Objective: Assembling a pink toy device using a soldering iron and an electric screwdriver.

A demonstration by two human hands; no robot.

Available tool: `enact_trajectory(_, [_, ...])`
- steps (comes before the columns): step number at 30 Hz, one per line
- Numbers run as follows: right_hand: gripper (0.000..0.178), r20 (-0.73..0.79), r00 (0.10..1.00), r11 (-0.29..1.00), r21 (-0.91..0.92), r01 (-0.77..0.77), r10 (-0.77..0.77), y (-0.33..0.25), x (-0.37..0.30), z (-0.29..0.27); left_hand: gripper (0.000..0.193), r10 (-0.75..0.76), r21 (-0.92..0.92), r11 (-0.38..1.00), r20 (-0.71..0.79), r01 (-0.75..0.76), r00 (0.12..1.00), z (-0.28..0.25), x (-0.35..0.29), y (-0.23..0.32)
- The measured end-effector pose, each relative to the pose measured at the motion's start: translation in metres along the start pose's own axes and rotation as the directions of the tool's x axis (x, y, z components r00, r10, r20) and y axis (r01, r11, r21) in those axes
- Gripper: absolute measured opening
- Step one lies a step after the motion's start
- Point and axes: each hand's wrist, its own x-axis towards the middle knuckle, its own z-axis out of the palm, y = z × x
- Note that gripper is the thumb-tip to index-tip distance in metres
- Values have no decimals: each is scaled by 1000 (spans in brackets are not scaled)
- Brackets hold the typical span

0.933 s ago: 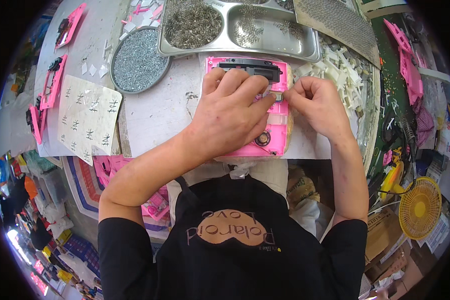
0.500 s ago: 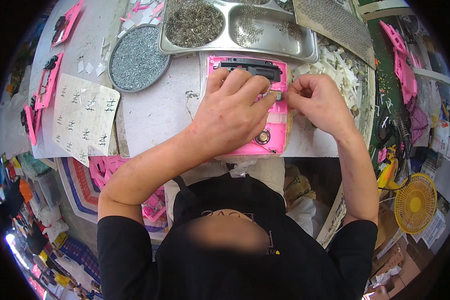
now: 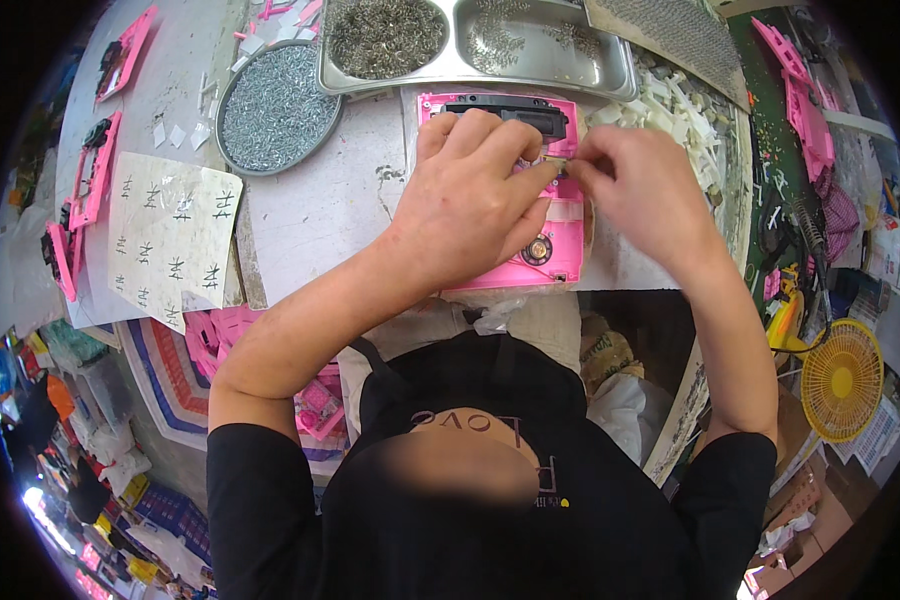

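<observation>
A pink plastic housing [image 3: 568, 236] lies on the table in front of me. It has a black part [image 3: 515, 117] across its far end and a round, speaker-like part [image 3: 537, 250] at its near end. My left hand [image 3: 465, 195] rests over it with fingers curled, its thumb and forefinger steadying the housing near a small metallic part [image 3: 557, 164] at the right edge. Beside that part, my right hand [image 3: 642, 190] is blurred, thumb and forefinger pinched together. Whatever sits between those fingertips is too small to make out.
Beyond the housing stands a metal tray [image 3: 625, 82] with springs. A round tray [image 3: 222, 140] of screws is at the left, near a marked paper sheet [image 3: 175, 235]. White plastic pieces [image 3: 692, 120] pile up at the right. Pink frames [image 3: 92, 175] stand far left; a yellow fan [image 3: 841, 382] is lower right.
The whole view has shifted slightly, so the table items sit higher. My right hand has turned a little at the housing's right edge; my left hand keeps its hold.
</observation>
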Motion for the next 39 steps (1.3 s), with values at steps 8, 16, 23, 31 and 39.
enact_trajectory(8, [21,154,942,824,456,-336,298,22,-3,14,27,-89,-173,982,-59,78,994,-4,-2,-18])
enact_trajectory(16, [18,106,980,835,512,-201,171,47,-4,-5,24,-103,-3,995,44,104,994,-7,15,-5])
enact_trajectory(23, [30,-509,786,874,-124,-470,350,269,72,-115,21,-171,55,985,90,166,981,-4,26,7])
enact_trajectory(31, [21,-577,767,575,-539,-616,281,457,109,-132,32,-219,86,973,62,214,974,2,33,-1])
enact_trajectory(39, [26,-236,400,-146,676,723,886,554,-18,-267,34,-255,102,965,174,241,951,2,53,2])
